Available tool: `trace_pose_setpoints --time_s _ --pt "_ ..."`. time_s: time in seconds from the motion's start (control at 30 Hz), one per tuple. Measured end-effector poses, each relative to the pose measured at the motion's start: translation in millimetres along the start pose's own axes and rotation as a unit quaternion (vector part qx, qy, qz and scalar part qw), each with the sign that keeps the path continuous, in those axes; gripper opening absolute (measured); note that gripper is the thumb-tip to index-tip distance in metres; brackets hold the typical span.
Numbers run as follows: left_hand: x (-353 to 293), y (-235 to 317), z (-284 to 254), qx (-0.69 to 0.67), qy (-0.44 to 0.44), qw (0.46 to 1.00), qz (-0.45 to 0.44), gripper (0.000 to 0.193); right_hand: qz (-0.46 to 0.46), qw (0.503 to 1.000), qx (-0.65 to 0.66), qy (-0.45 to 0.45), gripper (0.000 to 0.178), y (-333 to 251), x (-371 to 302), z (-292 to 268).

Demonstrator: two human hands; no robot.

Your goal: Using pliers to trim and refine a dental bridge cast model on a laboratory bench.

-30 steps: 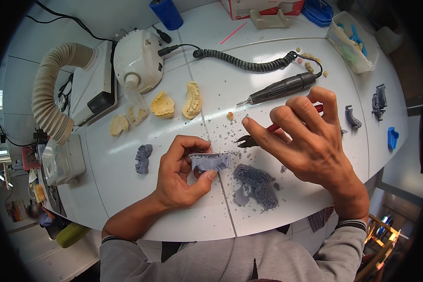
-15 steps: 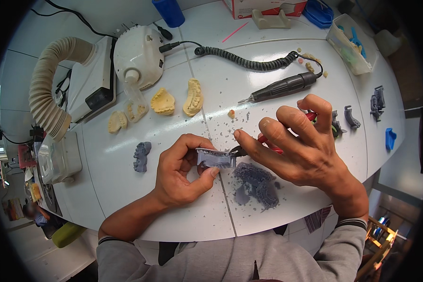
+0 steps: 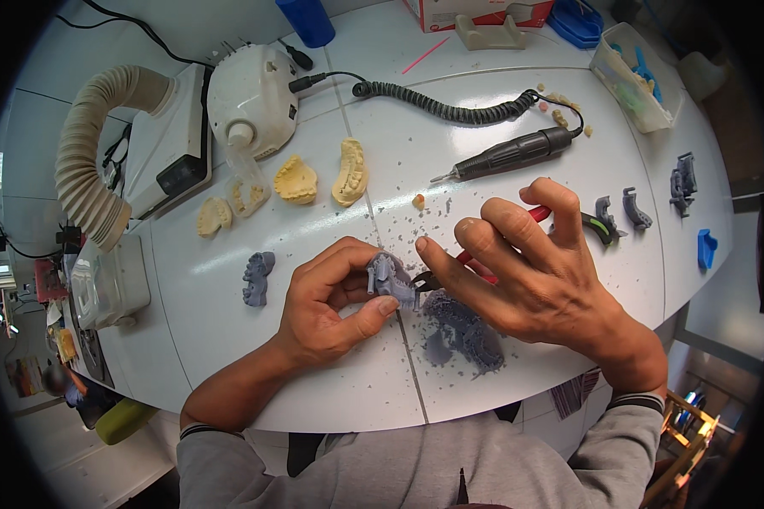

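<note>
Left hand (image 3: 327, 310): gripping grey printed dental model (image 3: 390, 278) above desk (image 3: 314, 373) front edge | Right hand (image 3: 539, 276): closed on red-handled cutters (image 3: 467, 259), tips at model | Grey offcuts pile (image 3: 463, 331): just beside, near front edge

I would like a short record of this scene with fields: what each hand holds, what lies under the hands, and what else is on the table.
left hand: holds a small grey printed model between thumb and fingers
right hand: holds red-handled cutters, tip at the grey model
under the hands: pile of grey offcuts, small chips scattered on the white table
behind: black rotary handpiece on a coiled cable, yellow plaster casts, suction hose
</note>
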State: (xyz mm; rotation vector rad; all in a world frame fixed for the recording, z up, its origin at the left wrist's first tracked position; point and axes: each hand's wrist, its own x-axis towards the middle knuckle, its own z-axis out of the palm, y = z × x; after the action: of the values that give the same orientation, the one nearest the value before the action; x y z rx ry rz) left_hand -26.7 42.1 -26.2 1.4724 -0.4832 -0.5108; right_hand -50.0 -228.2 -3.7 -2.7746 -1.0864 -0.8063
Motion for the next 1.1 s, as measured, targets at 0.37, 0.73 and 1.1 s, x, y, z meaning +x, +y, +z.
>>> trace_pose_setpoints --time_s 0.37,0.73,1.1 --pt "3 -2 -2 0.055 -0.022 0.998 -0.006 0.035 -0.009 0.998 -0.017 -0.053 0.036 -4 3 -6" --pt "5 6 -2 0.006 -0.011 0.997 -0.070 0.040 0.009 0.997 0.042 -0.058 0.032 -3 8 -8" --pt "3 5 -1 -0.012 -0.014 0.997 -0.070 0.040 -0.016 0.999 0.048 -0.001 0.017 3 2 -3"
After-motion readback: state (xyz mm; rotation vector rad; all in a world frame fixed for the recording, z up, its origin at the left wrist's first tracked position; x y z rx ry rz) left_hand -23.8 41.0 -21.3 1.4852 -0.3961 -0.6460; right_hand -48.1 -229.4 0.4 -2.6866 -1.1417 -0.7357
